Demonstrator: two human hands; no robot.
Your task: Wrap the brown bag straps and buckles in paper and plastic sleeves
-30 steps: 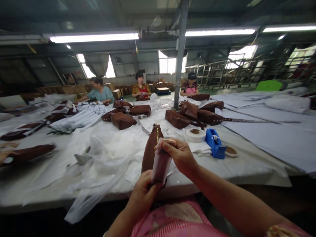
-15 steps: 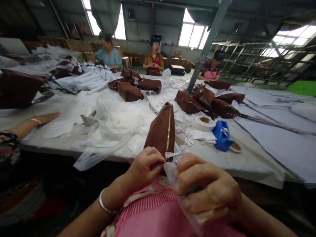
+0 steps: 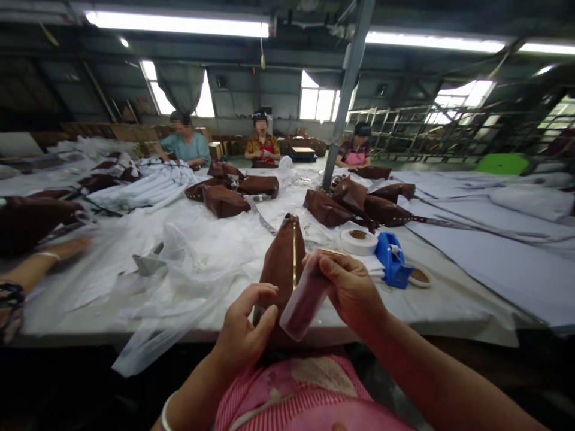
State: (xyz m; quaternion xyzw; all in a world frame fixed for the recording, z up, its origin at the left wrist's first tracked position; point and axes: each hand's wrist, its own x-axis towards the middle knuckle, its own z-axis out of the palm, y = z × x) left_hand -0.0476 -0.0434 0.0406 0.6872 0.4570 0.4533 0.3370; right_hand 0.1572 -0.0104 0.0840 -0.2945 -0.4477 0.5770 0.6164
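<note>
From the head camera, you are seated at the near edge of a long worktable [image 3: 449,299] covered in white sheeting. Your right hand [image 3: 353,290] is raised just above that near edge and grasps the upper end of a small brown strap piece in a clear sleeve [image 3: 305,299], which tilts down and to your left. Your left hand [image 3: 245,326] is just beside the sleeve's lower end, fingers [image 3: 258,293] spread and loose, thumb close to the sleeve; you cannot tell whether it touches. Directly behind both hands a brown bag [image 3: 283,263] with a gold zipper line lies lengthwise, its near end at the table's near edge and its far end pointing toward the middle. To the right of the bag, near your right hand, sit a white tape roll [image 3: 358,242], a blue tape dispenser [image 3: 392,261] just beside it, and a small brown tape core [image 3: 421,277] at the dispenser's right. To the left of the bag, crumpled clear plastic wrap [image 3: 179,275] spreads across the sheeting and hangs over the near edge. Further back, more brown bags [image 3: 354,206] lie around a grey steel post [image 3: 344,102]. At the left edge, another person's forearm [image 3: 40,263] rests on the table. Three seated people [image 3: 263,143] work at the far edge.
</note>
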